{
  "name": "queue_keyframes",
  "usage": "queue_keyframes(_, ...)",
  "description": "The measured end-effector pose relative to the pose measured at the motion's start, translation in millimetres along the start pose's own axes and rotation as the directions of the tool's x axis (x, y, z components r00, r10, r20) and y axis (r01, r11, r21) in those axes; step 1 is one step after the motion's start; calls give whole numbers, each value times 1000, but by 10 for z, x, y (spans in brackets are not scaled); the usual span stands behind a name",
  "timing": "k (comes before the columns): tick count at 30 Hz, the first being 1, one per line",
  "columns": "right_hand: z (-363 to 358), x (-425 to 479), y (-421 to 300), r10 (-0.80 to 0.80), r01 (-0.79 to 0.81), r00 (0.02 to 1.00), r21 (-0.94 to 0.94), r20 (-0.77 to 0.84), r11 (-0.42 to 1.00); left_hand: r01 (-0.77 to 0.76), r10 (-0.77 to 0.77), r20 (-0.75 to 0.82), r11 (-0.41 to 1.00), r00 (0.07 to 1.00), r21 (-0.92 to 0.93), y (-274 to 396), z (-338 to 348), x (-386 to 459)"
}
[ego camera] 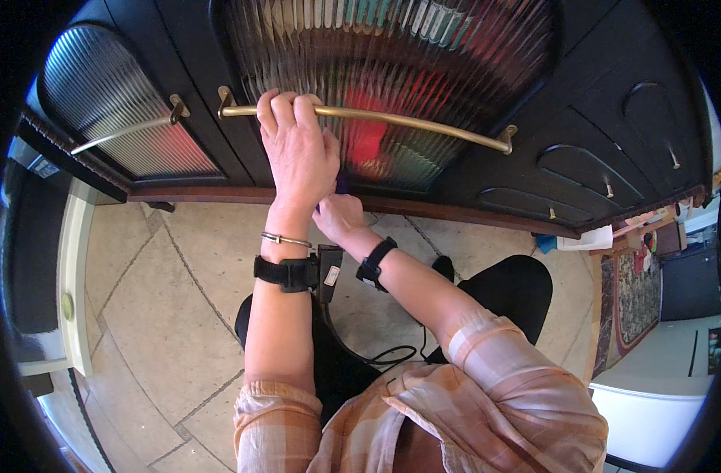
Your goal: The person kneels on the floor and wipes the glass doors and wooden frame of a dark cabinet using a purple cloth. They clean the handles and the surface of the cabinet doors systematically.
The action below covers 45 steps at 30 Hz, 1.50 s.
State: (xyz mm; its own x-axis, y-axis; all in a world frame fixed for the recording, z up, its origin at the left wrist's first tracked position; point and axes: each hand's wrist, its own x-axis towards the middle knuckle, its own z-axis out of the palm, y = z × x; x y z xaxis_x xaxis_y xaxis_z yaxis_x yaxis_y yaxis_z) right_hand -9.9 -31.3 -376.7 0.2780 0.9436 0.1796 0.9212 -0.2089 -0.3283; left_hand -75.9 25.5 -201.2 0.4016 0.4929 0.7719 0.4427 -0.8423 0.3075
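Observation:
My left hand lies over the left part of a long brass handle, its fingers curled over the bar. The handle crosses the ribbed glass panel of a black cabinet door. Lower down, my right hand is curled near the cabinet's bottom edge, just right of my left wrist. A sliver of something dark purple shows beside its fingers; what it is cannot be told. Rows of upright objects and red and green shapes are blurred behind the glass.
A second ribbed-glass door with a metal handle stands at left, small drawers at right. Below is a tiled floor. A black box with a cable is beside my left wrist. A white appliance stands at lower right.

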Motion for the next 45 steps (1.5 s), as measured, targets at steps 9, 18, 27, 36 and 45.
queue_keyframes(9, 535, 516, -414, -92, 246, 929, 410, -359, 878, -22, 22, 50, 1000, 998, 9, -4, -49, 20)
queue_keyframes(18, -333, -95, 193, 49, -49, 999, -25, -5, 998, -24, 21, 49, 998, 999, 50, -94, -103, -17)
queue_keyframes(27, -885, -968, 1136, 449, -475, 874, -133, -185, 870, -6, 4, 45, 999, 999, 36, -59, -110, 5)
queue_keyframes(36, -1752, -1172, 747, 401, -58, 502, 432, -767, 900, 4, -4, -18, 1000, 1000, -8, -56, -73, -13)
queue_keyframes(45, -2305, -552, 184, -211, 12, 795, -333, -569, 943, 12, -12, -42, 1000, 999, -11, -45, -71, -4)
